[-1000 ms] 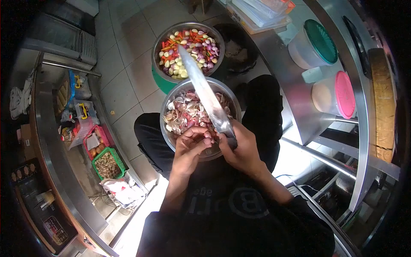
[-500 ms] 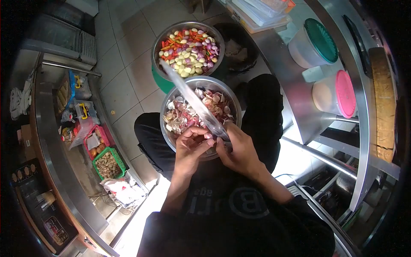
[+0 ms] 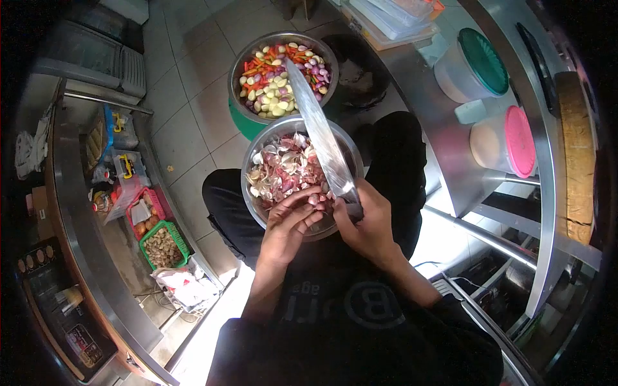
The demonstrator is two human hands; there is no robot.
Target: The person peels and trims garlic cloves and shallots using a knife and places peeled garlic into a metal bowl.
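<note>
My right hand [image 3: 371, 222] is closed around the handle end of a large knife [image 3: 320, 132]. The broad blade points away from me, over the near bowl and the edge of the far one. Between the fingertips of my left hand [image 3: 286, 225] is a small pinkish shallot [image 3: 314, 200], close to the knife's heel. Both hands are over the near rim of a metal bowl [image 3: 248, 183], which sits between my legs. Papery skins and unpeeled bulbs [image 3: 283, 164] fill it.
Beyond stands a second metal bowl [image 3: 233, 83] with peeled garlic, shallots and red chillies, above something green. On the right, a steel shelf [image 3: 412, 83] bears tubs with green [image 3: 483, 61] and pink [image 3: 519, 141] lids. Baskets, including a green one [image 3: 164, 244], line the left shelf.
The knife has swung to the right, its tip moving from the far bowl's left side to its middle. My left fingers have shifted around the shallot, which now shows more.
</note>
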